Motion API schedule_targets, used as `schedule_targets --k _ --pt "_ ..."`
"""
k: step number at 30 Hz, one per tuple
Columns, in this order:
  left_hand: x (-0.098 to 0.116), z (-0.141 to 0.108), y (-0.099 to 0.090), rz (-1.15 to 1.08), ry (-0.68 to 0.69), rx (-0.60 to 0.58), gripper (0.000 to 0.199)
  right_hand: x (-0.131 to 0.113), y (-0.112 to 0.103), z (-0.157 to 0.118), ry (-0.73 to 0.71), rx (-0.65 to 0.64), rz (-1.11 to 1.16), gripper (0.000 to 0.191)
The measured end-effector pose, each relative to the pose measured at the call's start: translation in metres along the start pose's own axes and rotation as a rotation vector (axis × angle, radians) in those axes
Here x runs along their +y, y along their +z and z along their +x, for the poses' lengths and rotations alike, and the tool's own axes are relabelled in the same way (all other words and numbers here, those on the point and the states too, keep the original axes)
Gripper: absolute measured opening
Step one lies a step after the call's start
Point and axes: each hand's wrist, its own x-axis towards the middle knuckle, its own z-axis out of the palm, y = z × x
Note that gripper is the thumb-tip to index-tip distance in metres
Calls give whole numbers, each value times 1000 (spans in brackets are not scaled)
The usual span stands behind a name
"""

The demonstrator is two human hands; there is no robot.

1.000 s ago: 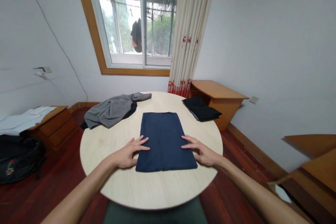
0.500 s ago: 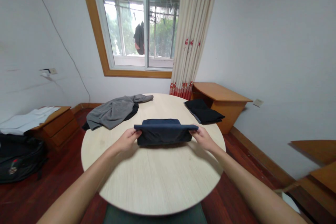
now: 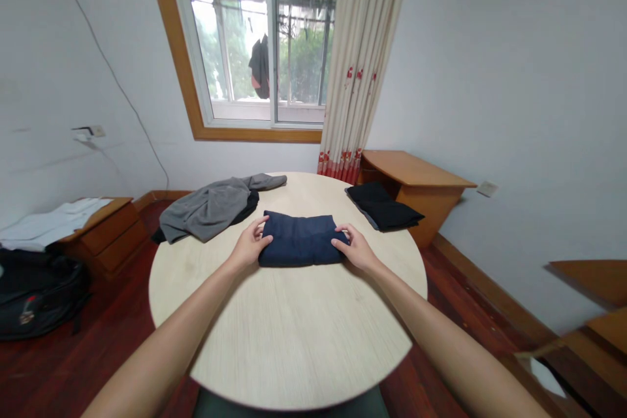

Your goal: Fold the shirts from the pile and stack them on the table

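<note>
A dark navy garment (image 3: 301, 240), its kind not clear, lies on the pale round table (image 3: 294, 339) folded into a flat rectangle. At its left end my left hand (image 3: 249, 245) grips it, thumb on top of the cloth and fingers curled at the side edge. The opposite end is held by my right hand (image 3: 358, 248) in a similar way, with the thumb pressing on the upper layer. Some fingertips are partly hidden by the cloth.
A rumpled grey garment (image 3: 210, 206) lies over something black at the table's back left. Folded black cloth (image 3: 385, 206) sits at the right edge. Beyond it stands a wooden desk (image 3: 416, 170); a black backpack (image 3: 39, 294) is on the left, beside a drawer cabinet (image 3: 105, 235).
The raised near edge of the navy garment has come down, and the cloth now lies flat and folded. Both hands have moved slightly inward, thumbs now on top.
</note>
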Motion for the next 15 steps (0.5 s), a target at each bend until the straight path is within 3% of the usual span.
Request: schedule_targets --k 3,6,11,15 --pt "3 3 2 63 -19 0 83 2 -4 -6 -78 58 -178 27" --pt "4 -6 -2 217 -107 28 83 7 -9 -12 10 75 -250 28" --pt "17 -34 -9 613 -57 29 51 10 -18 -16 122 54 -330 32" --pt "26 -50 -12 716 -164 11 43 6 -23 -20 133 4 -388 36"
